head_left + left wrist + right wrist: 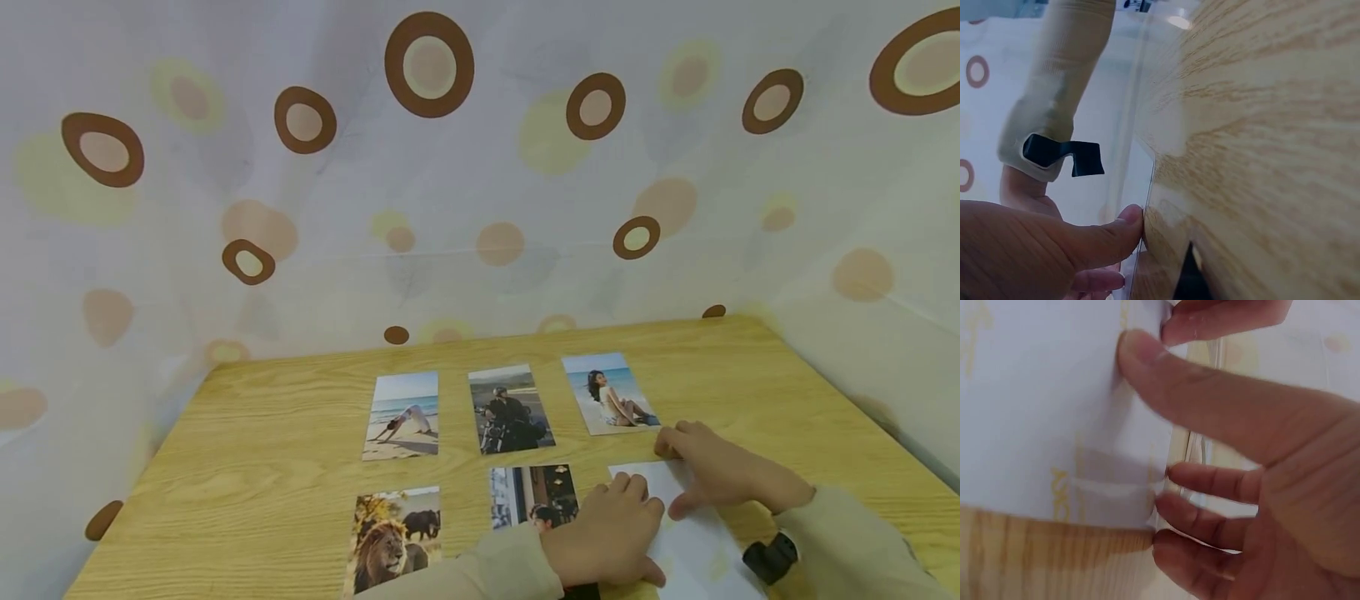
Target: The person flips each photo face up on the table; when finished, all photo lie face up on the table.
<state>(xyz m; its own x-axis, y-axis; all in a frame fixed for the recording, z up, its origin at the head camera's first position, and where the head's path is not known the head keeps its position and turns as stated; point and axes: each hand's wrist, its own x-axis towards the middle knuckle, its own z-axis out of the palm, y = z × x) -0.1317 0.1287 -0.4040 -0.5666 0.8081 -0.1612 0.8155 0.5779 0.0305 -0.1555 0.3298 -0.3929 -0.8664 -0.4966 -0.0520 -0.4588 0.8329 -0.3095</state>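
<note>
A white card [693,546] lies blank side up at the near right of the wooden table [270,450], and both hands are on it. My right hand [675,477] pinches its far edge. In the right wrist view the thumb [1197,394] lies across the white card [1041,394] and the fingertips [1175,478] curl behind its edge. My left hand [645,533] sits knuckles up on the card's left edge. In the left wrist view its thumb [1119,228] touches the thin card edge [1139,181], with a finger just under it.
Several photos lie face up: yoga on a beach [401,415], a motorcyclist [510,410], a seated woman [609,393], a lion [393,537] and an indoor scene [528,492] partly under my left wrist. A spotted curtain [480,183] surrounds the table.
</note>
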